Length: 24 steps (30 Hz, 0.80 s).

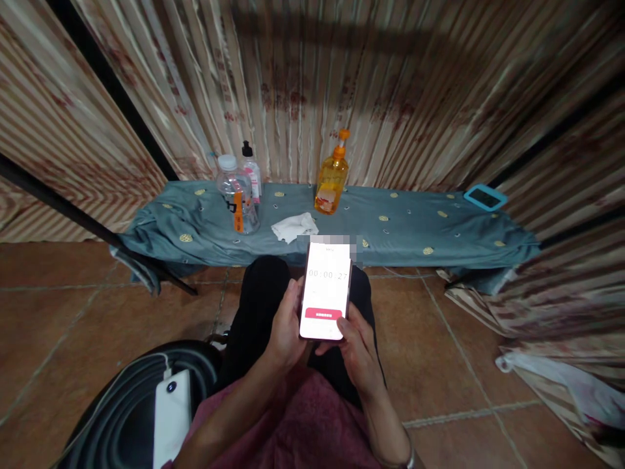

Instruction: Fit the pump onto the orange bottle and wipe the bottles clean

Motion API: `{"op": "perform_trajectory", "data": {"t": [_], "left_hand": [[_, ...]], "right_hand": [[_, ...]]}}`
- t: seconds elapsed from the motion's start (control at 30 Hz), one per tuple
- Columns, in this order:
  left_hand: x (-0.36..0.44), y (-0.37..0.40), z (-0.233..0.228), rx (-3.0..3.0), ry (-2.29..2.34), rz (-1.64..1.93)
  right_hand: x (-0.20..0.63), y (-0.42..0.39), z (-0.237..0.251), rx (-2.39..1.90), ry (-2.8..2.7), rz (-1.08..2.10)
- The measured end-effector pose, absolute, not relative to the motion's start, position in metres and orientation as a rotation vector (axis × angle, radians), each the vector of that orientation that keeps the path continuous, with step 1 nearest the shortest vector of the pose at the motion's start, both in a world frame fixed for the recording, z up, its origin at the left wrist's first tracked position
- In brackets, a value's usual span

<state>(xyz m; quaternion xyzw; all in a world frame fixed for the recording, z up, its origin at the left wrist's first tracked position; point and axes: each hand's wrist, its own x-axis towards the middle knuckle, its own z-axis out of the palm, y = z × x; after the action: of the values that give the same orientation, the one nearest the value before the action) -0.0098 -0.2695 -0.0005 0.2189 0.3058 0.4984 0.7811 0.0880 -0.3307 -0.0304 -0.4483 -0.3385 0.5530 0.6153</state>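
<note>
Two hands were wrapped around one phone (326, 291), that was pretty much the whole scene. Going left to right: at about 7 o'clock, low in the frame, sat a dark round thing with a white power bank (172, 417) lying on it, cable attached. Further back at 11 o'clock, on the low bench covered with a teal cloth (415, 228), stood a clear water bottle (236, 195) with a smaller pump bottle (250, 170) just behind it, touching or nearly so, couldn't tell. A crumpled white rag (295, 227) lay just right of those.

Then the middle. The left hand (284, 329) gripped the phone's left edge, fingers curled shut around it, thumb on the side. The phone was upright, slightly tilted, screen lit with a timer and a red button, held over the person's dark-trousered knees. The right hand (358, 348) cupped the lower right corner, fingers closed behind it, thumb near the bottom of the screen.

At 12 o'clock an orange pump bottle (332, 179) stood on the bench. Way over at 2 o'clock a blue-cased device (485, 196) lay flat near the bench end, well apart from everything.
</note>
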Motion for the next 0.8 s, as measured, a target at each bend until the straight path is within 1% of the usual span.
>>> {"op": "perform_trajectory", "data": {"t": [0.23, 0.8], "left_hand": [[-0.0053, -0.2709, 0.0001, 0.509, 0.684, 1.083], [-0.0028, -0.2708, -0.0023, 0.515, 0.651, 1.085]], "right_hand": [[0.0909, -0.3317, -0.0288, -0.978, -0.734, 1.37], [0.092, -0.3307, -0.0305, -0.98, -0.746, 1.335]]}}
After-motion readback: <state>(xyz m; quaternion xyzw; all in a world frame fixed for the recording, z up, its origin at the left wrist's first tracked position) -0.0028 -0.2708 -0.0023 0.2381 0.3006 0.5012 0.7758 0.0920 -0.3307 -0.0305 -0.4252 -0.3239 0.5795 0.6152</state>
